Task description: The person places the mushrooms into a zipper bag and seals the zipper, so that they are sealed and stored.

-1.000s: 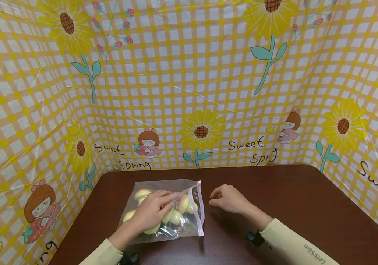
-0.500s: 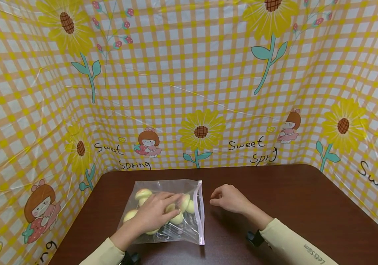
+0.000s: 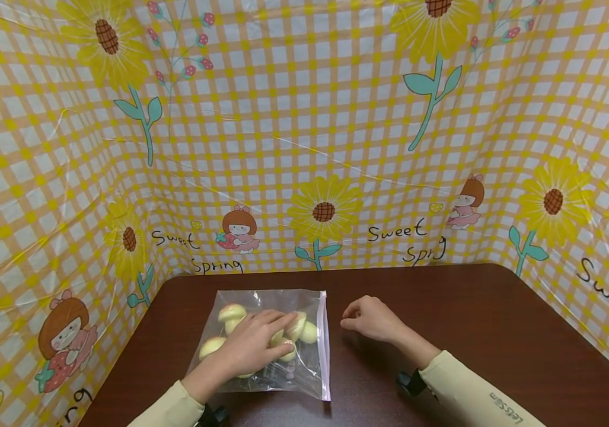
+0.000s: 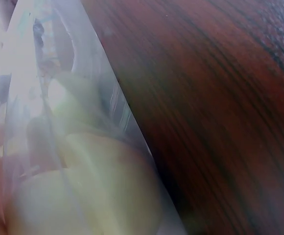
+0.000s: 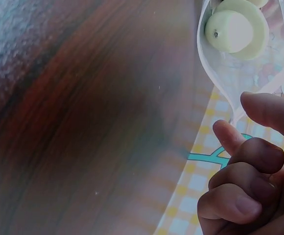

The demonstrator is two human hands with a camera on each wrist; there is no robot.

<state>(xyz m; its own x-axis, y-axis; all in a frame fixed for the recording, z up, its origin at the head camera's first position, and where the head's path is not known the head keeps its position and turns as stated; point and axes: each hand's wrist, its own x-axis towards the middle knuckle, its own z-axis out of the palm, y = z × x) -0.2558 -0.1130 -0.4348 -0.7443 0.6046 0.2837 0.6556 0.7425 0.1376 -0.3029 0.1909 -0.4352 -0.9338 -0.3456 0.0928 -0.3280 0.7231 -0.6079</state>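
A clear plastic zip bag (image 3: 306,372) lies flat on the table, its pale pink zip strip (image 3: 324,350) facing right. Several pale yellow-green mushrooms (image 3: 231,313) with reddish tints sit inside. My left hand (image 3: 251,344) rests on top of the bag with extended fingers, covering some of them. Just right of the strip, my right hand (image 3: 372,320) hovers with loosely curled fingers, holding nothing. In the right wrist view its thumb and index finger are apart near the bag's corner, and the bag's lips (image 5: 201,54) gape around a mushroom (image 5: 230,32). The left wrist view is blurred.
The dark brown wooden table (image 3: 464,314) extends right of the bag and behind it. A yellow checked cloth (image 3: 357,118) with sunflowers and printed girls hangs around the back and both sides. Dark wrist bands (image 3: 411,384) sit at both wrists.
The strip edge of the bag has flattened from two separated bands to nearly one, its near corner shifting downward. My left thumb has spread outward. The right hand has scarcely moved.
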